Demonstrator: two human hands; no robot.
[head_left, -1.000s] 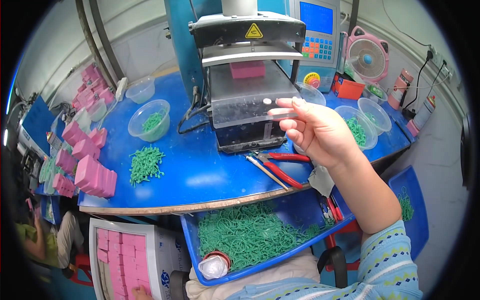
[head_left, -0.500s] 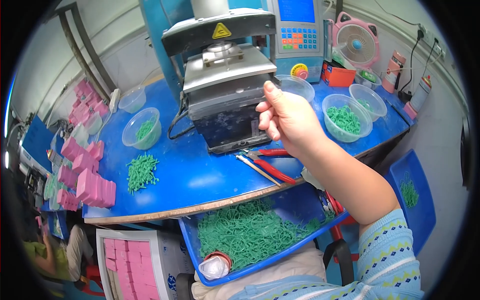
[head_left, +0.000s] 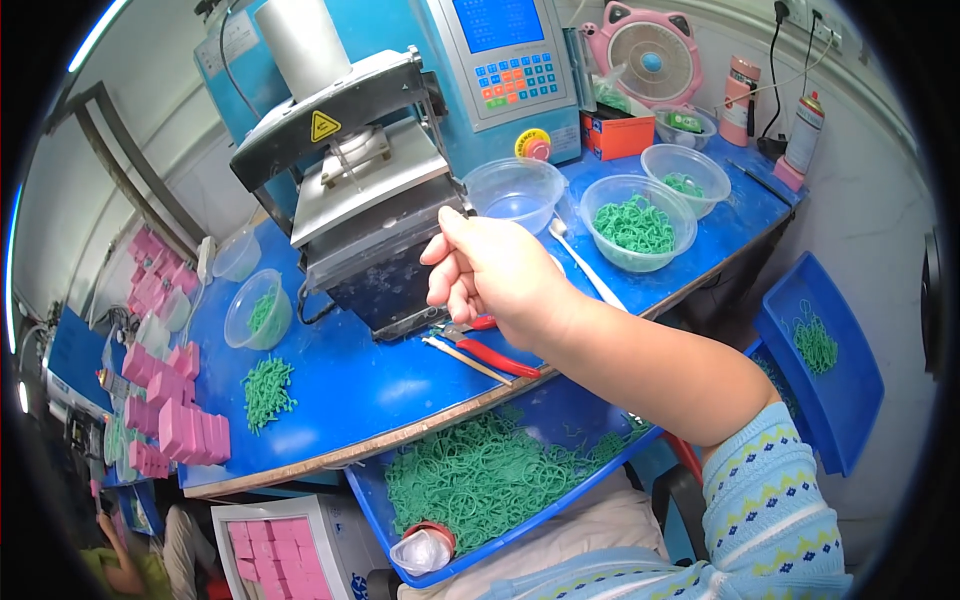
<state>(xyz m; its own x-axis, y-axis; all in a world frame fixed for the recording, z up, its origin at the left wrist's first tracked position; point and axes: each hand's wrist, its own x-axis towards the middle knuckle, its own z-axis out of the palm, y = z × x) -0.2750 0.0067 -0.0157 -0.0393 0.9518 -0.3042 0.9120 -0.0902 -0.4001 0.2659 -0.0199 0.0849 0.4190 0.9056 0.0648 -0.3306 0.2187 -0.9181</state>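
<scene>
My right hand (head_left: 500, 275) is raised in front of the heat-press machine (head_left: 375, 175), reaching in from the right. Its fingers are curled, with the thumb up by the fingertips; whatever they hold, if anything, is hidden. Below the hand, red-handled cutting pliers (head_left: 495, 358) and a thin wooden stick (head_left: 465, 360) lie at the table's front edge. To the right of the hand stand an empty-looking clear bowl (head_left: 515, 195) and a clear bowl of green rubbery pieces (head_left: 645, 260). My left hand is out of view.
A blue tray (head_left: 625, 450) of green strands sits below the table edge. Green pieces (head_left: 267, 393) lie heaped on the blue tabletop, near pink blocks (head_left: 195, 432). A white-handled brush (head_left: 590, 270), a pink fan (head_left: 650, 60), a spray can (head_left: 805, 135) and another blue tray (head_left: 845, 400) are rightward.
The view has swung to the right, so the machine and bowls sit farther left. My right hand keeps its curled shape before the machine, and the white-handled brush now shows.
</scene>
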